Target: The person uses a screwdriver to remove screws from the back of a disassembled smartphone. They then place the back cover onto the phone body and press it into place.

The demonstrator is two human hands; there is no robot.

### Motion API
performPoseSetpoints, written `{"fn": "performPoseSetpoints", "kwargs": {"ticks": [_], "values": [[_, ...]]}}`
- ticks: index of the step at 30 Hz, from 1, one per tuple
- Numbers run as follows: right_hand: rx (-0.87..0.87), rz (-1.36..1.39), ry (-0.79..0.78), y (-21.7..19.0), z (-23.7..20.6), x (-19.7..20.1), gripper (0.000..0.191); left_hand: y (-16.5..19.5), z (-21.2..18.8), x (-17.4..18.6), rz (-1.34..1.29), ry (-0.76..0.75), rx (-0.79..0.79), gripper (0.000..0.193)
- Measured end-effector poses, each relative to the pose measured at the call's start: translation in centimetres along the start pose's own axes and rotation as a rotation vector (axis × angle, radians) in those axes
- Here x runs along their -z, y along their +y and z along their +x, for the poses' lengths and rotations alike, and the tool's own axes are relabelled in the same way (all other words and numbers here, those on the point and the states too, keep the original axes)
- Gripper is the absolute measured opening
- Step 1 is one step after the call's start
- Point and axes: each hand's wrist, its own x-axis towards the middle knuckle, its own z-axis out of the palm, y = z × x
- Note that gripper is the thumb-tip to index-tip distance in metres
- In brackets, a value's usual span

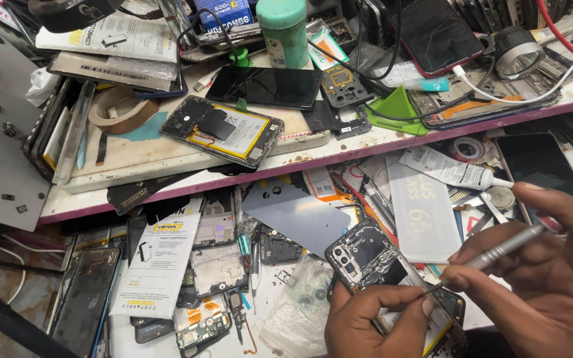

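1. An opened black smartphone with its back cover removed (373,262) is gripped from below by the left hand (376,325), the fingers being curled around its lower half.
2. The phone's long axis is seen to run from upper left, where the camera module sits beyond the left knuckles, to lower right, toward the bottom edge of the view.
3. A slim silver metal tool with a fine dark tip (499,248) is pinched pen-style between the thumb and fingers of the right hand (538,278).
4. The tool's long axis is tilted, its tip pointing down and left onto the phone's internals just above the left thumb, its rear end rising up and right.
5. The phone's lower portion is covered by both hands and cut off by the frame edge; its yellow-edged battery is only partly seen.
6. Whether the tip touches a screw or a connector cannot be made out.
7. A pale grey back cover panel (300,212) lies just above and left of the left hand.
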Motion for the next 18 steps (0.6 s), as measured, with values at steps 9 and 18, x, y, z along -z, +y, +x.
{"fn": "performPoseSetpoints", "kwargs": {"ticks": [9, 18], "values": [[0.053, 0.434, -0.153, 0.5, 1.8, 1.7, 0.092, -0.2, 0.9, -3.1, -0.424, -0.116, -0.055, 0.084], [-0.205, -0.019, 0.039, -1.1, 0.8, 0.6, 0.052, -2.6, 0.8, -3.6, -0.241, -0.129, 0.015, 0.07]]}}
